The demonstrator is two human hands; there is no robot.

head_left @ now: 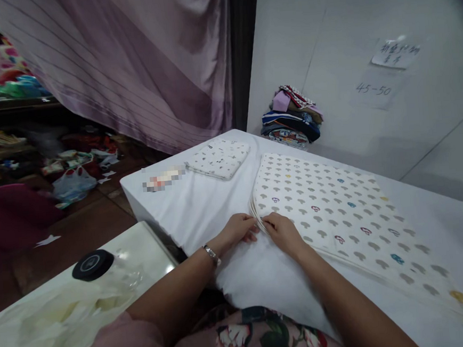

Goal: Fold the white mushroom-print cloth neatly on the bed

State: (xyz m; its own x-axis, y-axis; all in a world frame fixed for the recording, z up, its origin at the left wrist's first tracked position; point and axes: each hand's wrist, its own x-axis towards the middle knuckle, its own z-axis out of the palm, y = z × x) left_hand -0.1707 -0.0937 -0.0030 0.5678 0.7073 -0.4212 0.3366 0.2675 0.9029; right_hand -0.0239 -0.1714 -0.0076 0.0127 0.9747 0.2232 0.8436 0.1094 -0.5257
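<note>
A white cloth with a mushroom print (329,198) lies folded in layers across the right of the white-covered table (195,219). At its near left corner my left hand (242,229) pinches the layered edge, a bracelet on the wrist. Right beside it my right hand (282,231) grips the same corner, thumb and fingers closed on the cloth's edge. The fingertips of both hands almost meet there. Farther back on the table rests a smaller folded white cloth with a scattered print (220,158), apart from both hands.
A pile of folded clothes (291,115) sits at the table's back by the wall. A pixelated item (163,178) lies at the far left corner. A side table (145,255) at left holds a black round object (93,265) and clear plastic. A purple curtain (158,56) hangs behind.
</note>
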